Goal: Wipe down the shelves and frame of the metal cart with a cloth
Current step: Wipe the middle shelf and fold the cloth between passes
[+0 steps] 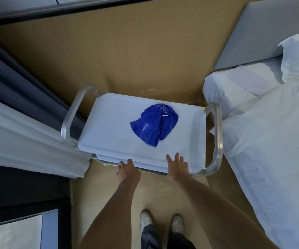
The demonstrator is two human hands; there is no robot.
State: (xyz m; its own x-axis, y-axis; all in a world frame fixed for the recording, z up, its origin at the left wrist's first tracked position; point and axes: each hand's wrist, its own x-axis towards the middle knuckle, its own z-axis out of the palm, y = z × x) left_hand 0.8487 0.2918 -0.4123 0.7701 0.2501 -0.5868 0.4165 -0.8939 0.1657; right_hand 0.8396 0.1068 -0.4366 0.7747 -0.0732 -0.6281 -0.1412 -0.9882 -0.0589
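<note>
— Where are you standing?

— On a tan floor (145,56) in a bedroom, a bed (270,141) with white linen at my 3 o'clock and pale curtains (19,137) at my 9. The metal cart (217,141) is straight ahead at 12, its top shelf (109,133) showing white, with a rounded handle loop at each end.

— And your hands?

— Both are at the cart's near edge. My left hand (127,169) is over the front rail with the fingers bent down at it; I can't tell whether they actually wrap the rail. My right hand (176,166) lies flat with fingers spread on the near edge of the shelf, holding nothing.

— So where's the cloth?

— The blue cloth (154,123) lies crumpled on the top shelf, a little right of the middle. From my right hand it's at about 11 o'clock, farther in; from my left it's at about 1 o'clock and farther off. Neither touches it.

— Which one would go for it?

— The right, I'd judge: it's nearer and already free. The shelf's long axis runs 9 to 3 across me, so strokes would likely go side to side.
</note>
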